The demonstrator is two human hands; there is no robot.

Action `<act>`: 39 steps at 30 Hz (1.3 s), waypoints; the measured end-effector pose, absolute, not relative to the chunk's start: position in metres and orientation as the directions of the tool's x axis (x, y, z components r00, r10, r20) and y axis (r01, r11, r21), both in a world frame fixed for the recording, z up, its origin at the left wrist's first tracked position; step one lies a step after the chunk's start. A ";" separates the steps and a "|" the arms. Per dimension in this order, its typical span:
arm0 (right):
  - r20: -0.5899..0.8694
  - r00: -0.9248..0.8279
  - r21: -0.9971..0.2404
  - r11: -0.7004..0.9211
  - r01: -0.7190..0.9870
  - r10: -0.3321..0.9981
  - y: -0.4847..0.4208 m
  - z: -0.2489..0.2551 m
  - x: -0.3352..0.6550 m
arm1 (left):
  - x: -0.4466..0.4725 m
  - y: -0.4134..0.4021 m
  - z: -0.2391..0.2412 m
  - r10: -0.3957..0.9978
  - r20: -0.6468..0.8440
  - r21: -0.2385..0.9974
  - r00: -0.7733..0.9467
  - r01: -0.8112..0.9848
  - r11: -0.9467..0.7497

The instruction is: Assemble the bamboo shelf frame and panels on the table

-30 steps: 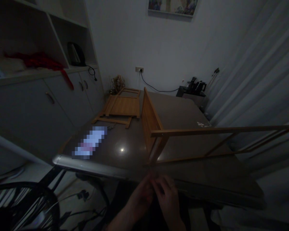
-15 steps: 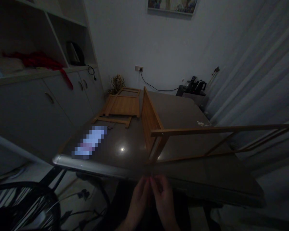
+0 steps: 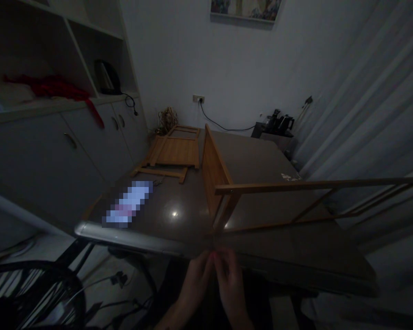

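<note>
Close together at the near table edge are my left hand (image 3: 197, 275) and my right hand (image 3: 229, 275), their fingertips meeting in a pinch. Whatever lies between the fingers is too small and dark to make out. Just beyond them, a wooden frame (image 3: 282, 187) rests on its side, joined at a corner to an upright slatted wooden panel (image 3: 214, 169). Neither hand touches the frame. Further back on the left, more wooden panels (image 3: 177, 151) lie flat, with a narrow wooden rail piece (image 3: 163, 172) in front of them.
A blurred-out bright sheet (image 3: 129, 204) lies on the left of the table (image 3: 182, 197). A black wire-backed chair (image 3: 30, 293) stands at lower left, near cables. Cabinets (image 3: 89, 137) line the left; a curtain (image 3: 375, 114) hangs right. A kettle (image 3: 285, 123) stands at the back.
Both hands have shifted slightly left, fingertips still together. The wooden parts have not moved.
</note>
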State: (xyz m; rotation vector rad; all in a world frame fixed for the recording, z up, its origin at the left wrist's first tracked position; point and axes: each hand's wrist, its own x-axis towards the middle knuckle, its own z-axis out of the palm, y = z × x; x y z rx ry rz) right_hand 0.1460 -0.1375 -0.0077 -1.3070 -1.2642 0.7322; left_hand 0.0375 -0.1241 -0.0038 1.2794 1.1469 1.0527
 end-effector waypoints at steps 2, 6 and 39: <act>0.327 0.202 -0.903 0.242 0.354 0.923 -0.136 -0.007 0.148 | 0.037 -0.123 -0.001 0.992 -0.027 0.999 0.126 0.049 0.021; 0.507 0.052 -0.728 0.395 0.560 0.860 -0.137 -0.002 0.156 | 0.035 -0.123 0.003 0.993 -0.001 0.995 0.115 0.095 -0.010; 0.525 -0.183 -0.616 0.519 0.593 0.831 -0.130 -0.001 0.171 | 0.023 0.052 0.117 0.311 0.898 0.305 0.311 0.069 -0.950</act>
